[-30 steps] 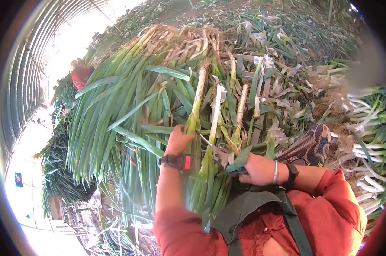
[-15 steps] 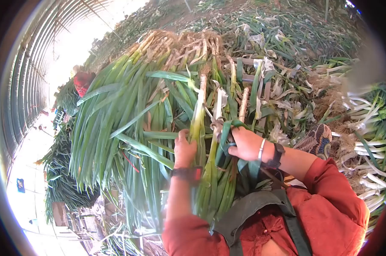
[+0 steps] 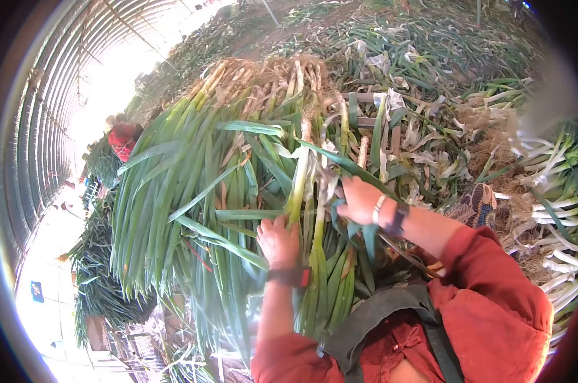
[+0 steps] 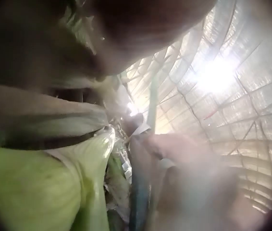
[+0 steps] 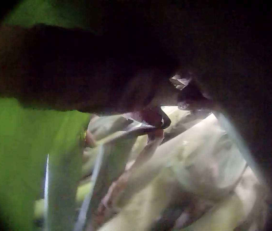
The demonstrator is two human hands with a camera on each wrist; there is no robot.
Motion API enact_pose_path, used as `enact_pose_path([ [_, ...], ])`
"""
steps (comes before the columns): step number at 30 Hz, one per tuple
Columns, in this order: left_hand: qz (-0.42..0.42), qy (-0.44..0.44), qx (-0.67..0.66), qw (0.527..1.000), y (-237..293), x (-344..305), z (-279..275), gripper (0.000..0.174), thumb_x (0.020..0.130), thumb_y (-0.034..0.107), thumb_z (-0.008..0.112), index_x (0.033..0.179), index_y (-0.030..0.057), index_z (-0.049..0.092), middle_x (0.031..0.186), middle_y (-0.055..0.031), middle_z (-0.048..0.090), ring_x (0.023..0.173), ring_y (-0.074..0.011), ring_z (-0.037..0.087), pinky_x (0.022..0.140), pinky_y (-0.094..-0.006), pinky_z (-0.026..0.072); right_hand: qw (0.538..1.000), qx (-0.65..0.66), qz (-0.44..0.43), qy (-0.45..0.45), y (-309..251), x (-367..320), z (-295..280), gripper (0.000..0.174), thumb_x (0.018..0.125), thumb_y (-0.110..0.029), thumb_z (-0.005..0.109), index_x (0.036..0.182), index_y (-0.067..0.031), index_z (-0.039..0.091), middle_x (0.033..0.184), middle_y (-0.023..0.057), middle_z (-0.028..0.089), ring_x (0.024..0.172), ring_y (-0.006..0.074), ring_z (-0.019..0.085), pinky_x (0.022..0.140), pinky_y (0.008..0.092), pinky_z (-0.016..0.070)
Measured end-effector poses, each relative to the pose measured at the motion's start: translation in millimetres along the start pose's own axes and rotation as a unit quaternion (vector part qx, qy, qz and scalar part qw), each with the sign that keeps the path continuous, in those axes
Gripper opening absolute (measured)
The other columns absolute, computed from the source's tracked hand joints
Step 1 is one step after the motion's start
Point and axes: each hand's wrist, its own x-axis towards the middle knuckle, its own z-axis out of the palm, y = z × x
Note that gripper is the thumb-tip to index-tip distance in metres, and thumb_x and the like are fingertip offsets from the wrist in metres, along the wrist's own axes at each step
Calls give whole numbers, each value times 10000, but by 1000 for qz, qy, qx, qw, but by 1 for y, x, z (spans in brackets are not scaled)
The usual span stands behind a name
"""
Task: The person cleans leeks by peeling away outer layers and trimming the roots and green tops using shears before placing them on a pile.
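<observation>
My left hand (image 3: 279, 242) grips a thick green onion (image 3: 300, 179) low on its stalk, where white turns to green; its brown roots point away from me. In the left wrist view, a pale green stalk (image 4: 35, 187) fills the lower left. Just right of the stalk, my right hand (image 3: 360, 199) holds peeled green leaves (image 3: 370, 239), which hang below the fingers, and pale torn skin (image 3: 327, 182) shows at its fingertips. The right wrist view is mostly dark, with blurred pale leaves (image 5: 208, 168) beyond the fingers; I cannot tell whether a thin tool is also in that hand.
A big heap of green onions (image 3: 167, 191) lies on the left, roots at the far end. Trimmed white stalks (image 3: 563, 262) are piled at far right. Leaf scraps (image 3: 429, 147) cover the ground beyond. A patterned shoe (image 3: 484, 204) is on the right; another person (image 3: 121, 142) is far left.
My right hand has moved up and away from me beside the stalk, taking leaves with it. The left hand sits slightly lower in view and still grips the green onion.
</observation>
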Motion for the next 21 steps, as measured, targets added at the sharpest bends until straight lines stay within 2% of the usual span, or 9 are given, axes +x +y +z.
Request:
enact_pose_path([
  [3, 9, -45, 24, 999, 0, 2, 6, 343, 780, 270, 735, 1061, 86, 665, 1036, -158, 576, 1036, -363, 544, 913, -483, 441, 1000, 10, -21, -14, 10, -38, 7, 588, 772, -251, 715, 1189, 57, 437, 1055, 273, 561, 959, 430, 600, 856, 454, 508],
  [6, 5, -103, 72, 992, 5, 7, 13, 423, 789, 259, 719, 1145, 60, 604, 1053, -182, 604, 1027, -378, 573, 899, -474, 467, 999, 3, -36, -14, 7, -23, 3, 576, 775, -252, 712, 1173, 67, 446, 1050, 273, 561, 954, 431, 607, 846, 453, 513],
  [7, 0, -123, 92, 988, 10, 8, 14, 454, 792, 254, 714, 1175, 51, 579, 1059, -191, 613, 1022, -383, 584, 894, -471, 476, 1000, -3, 0, -21, 9, -4, 6, 556, 775, -255, 709, 1144, 78, 463, 1023, 282, 577, 930, 435, 616, 824, 451, 522],
  [8, -2, -135, 96, 986, 14, 8, 14, 467, 794, 251, 712, 1184, 42, 562, 1058, -195, 619, 1020, -387, 590, 894, -471, 479, 1000, -7, 0, -20, 4, 14, -3, 471, 776, -269, 705, 1036, 92, 551, 972, 288, 611, 890, 435, 630, 799, 447, 533],
  [10, -8, -157, 105, 982, 20, 7, 13, 494, 798, 247, 708, 1201, 26, 527, 1057, -204, 629, 1016, -394, 602, 893, -471, 485, 997, -37, 23, 67, 28, 60, 16, 337, 782, -260, 657, 755, 75, 680, 783, 278, 658, 755, 405, 668, 750, 445, 546],
  [13, -44, -159, 62, 984, 25, 8, 8, 454, 821, 243, 693, 1162, 10, 502, 1053, -239, 614, 991, -411, 623, 859, -482, 512, 998, -1, 31, 53, 29, 48, 4, 347, 780, -273, 663, 806, 72, 687, 812, 285, 661, 773, 405, 667, 767, 437, 545],
  [14, -63, -173, 46, 982, 29, 5, 8, 447, 826, 241, 690, 1156, 9, 498, 1055, -247, 607, 984, -417, 627, 849, -486, 518, 1000, -16, 8, 5, 28, 32, 1, 356, 785, -288, 665, 830, 64, 691, 827, 276, 664, 791, 407, 664, 778, 438, 542],
  [17, -34, -170, 48, 984, 22, 4, 20, 450, 832, 228, 682, 1166, 7, 477, 1082, -268, 575, 955, -435, 635, 822, -492, 533, 997, -10, -54, 60, 30, -7, 10, 358, 785, -287, 677, 840, 67, 686, 861, 262, 666, 816, 410, 661, 798, 438, 540],
  [21, -30, -176, 50, 983, 27, 2, 24, 429, 836, 215, 675, 1161, 17, 479, 1109, -273, 549, 959, -441, 633, 825, -490, 536, 998, -36, 31, -32, 22, 33, 6, 352, 788, -287, 691, 853, 59, 699, 862, 263, 674, 835, 396, 670, 798, 429, 545],
])
